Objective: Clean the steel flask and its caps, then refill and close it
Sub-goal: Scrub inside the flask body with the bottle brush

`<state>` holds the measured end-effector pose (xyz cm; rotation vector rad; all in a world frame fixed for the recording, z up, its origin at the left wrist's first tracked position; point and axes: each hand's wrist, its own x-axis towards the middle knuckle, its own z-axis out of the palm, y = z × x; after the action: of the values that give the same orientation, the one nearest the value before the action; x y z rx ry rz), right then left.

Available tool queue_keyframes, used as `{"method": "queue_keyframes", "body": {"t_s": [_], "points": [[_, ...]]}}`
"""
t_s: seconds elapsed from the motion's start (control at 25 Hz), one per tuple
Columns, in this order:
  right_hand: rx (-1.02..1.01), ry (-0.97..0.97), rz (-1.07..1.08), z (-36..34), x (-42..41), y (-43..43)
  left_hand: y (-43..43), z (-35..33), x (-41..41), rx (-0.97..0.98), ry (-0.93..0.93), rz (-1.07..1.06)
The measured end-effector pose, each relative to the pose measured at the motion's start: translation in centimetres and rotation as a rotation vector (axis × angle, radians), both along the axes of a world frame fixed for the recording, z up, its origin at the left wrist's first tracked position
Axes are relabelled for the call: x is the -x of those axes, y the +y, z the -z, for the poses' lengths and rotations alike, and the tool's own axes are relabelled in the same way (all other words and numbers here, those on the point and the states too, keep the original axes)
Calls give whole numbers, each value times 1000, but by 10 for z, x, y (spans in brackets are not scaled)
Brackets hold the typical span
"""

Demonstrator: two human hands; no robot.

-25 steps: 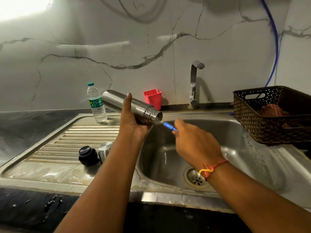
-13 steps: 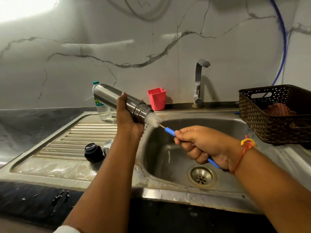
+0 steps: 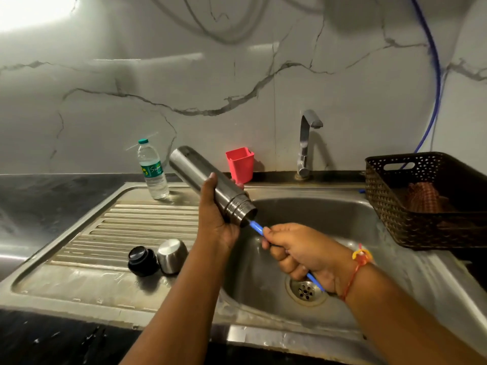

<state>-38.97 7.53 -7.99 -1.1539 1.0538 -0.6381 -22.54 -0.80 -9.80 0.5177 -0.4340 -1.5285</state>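
Working, by the look of it, on the cleaning step: scrubbing inside the steel flask (image 3: pixel 203 177) with a blue-handled brush (image 3: pixel 256 227). Gripping the flask with the left hand (image 3: pixel 218 225), wrapping fingers and thumb round the body just above the threaded neck, and holding it in the air above the left edge of the sink basin (image 3: pixel 329 214). Closing the right hand (image 3: pixel 297 248) in a fist round the brush handle, burying the brush head inside the mouth and showing only a short blue length between mouth and knuckles. Tilting the flask on a slanted long axis, pointing the base up and back-left toward the water bottle (image 3: pixel 152 169) and the open mouth down and right toward the basin. Leaving 2 caps, 1 black cap (image 3: pixel 142 260) and 1 steel cap (image 3: pixel 171 255), touching on the drainboard (image 3: pixel 126 227). Next, probably calling for drawing the brush out along that same axis, then rinsing under the tap (image 3: pixel 305 143) before turning to the caps.
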Motion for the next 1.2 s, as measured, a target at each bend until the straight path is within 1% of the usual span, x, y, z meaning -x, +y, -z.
{"method": "queue_keyframes", "body": {"t_s": [0.12, 0.24, 0.4, 0.52, 0.64, 0.76, 0.88, 0.96, 1.08, 1.2], "points": [[111, 184, 17, -15, 6, 3, -5, -8, -6, -100, 2, -37], [180, 362, 11, -33, 9, 12, 1, -17, -6, -178, 44, -53], [347, 630, 13, -60, -6, 21, 22, -28, 10, -307, 11, -52], [447, 803, -40, -82, -1, 46, 23, -56, -14, -402, 14, -88], [519, 937, -47, -108, 13, 72, 20, -90, -47, -453, -12, -142], [630, 1044, -52, -140, 22, 83, 18, -117, -69, -508, -13, -192], [740, 1131, -95, -171, 21, 86, 18, -141, -81, -563, -6, -173], [741, 1192, -124, -189, 20, 86, 15, -150, -86, -576, -2, -165], [718, 1220, -152, -206, 16, 85, 9, -158, -94, -618, 13, -131], [739, 1272, -184, -217, 7, 84, 2, -162, -105, -637, -3, -121]]}}
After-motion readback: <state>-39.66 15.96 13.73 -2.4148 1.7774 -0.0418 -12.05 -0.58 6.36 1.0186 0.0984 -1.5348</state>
